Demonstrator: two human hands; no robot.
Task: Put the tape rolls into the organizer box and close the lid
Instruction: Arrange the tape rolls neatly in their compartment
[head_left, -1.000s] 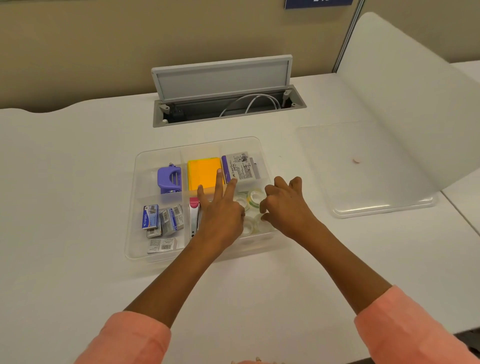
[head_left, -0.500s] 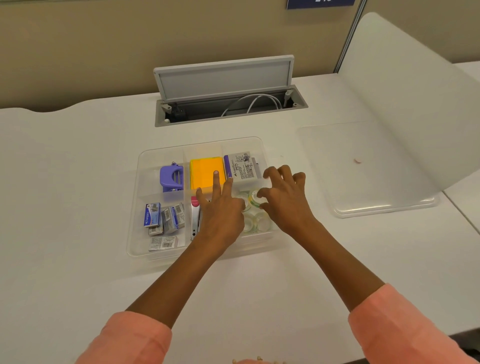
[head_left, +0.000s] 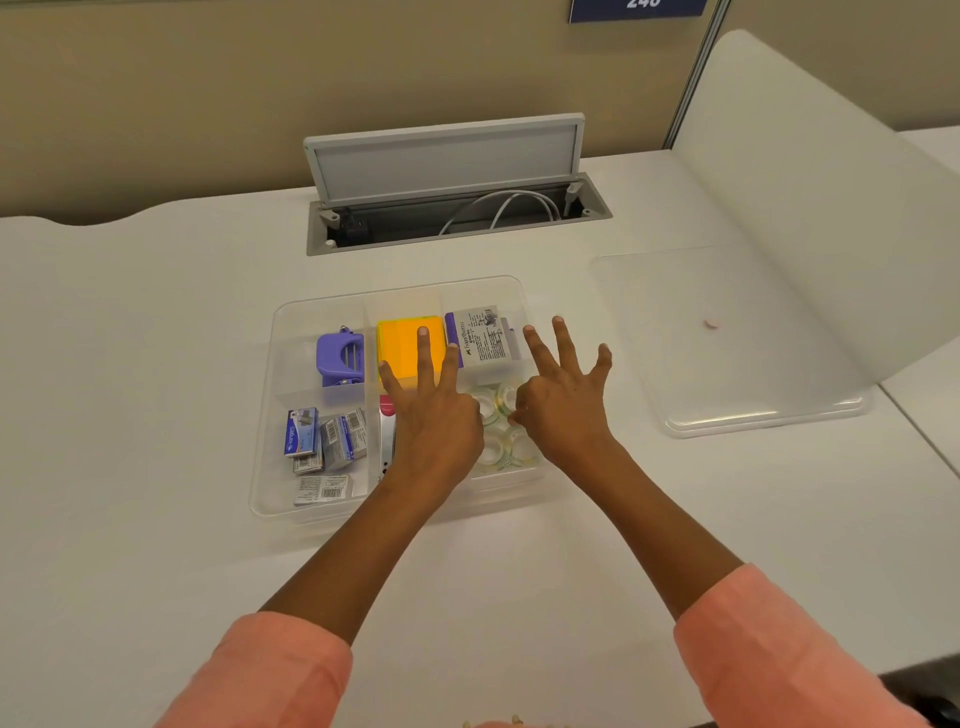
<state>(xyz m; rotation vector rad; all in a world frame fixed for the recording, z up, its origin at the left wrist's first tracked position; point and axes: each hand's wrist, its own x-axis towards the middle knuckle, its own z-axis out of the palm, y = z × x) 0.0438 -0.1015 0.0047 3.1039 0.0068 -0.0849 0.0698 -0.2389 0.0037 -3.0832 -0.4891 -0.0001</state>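
Observation:
Several clear tape rolls (head_left: 500, 432) lie in the front right compartment of the clear organizer box (head_left: 291, 312), which sits lidless on the white table. My left hand (head_left: 434, 415) hovers over the box's middle, fingers spread and holding nothing. Just right of it, my right hand (head_left: 563, 400) is over the box's right edge with fingers splayed, its thumb near the tape rolls. The clear lid (head_left: 737, 332) lies flat on the table to the right of the box.
The box also holds a purple punch (head_left: 340, 358), orange sticky notes (head_left: 402, 345), a white labelled pack (head_left: 483, 340), staple boxes (head_left: 324, 441) and a stapler (head_left: 386, 441). An open cable hatch (head_left: 452, 208) lies behind. A white divider panel (head_left: 831, 171) stands at the right.
My right hand has risen from the tape rolls and opened, its curled fingers now splayed. My left hand has shifted slightly forward over the box.

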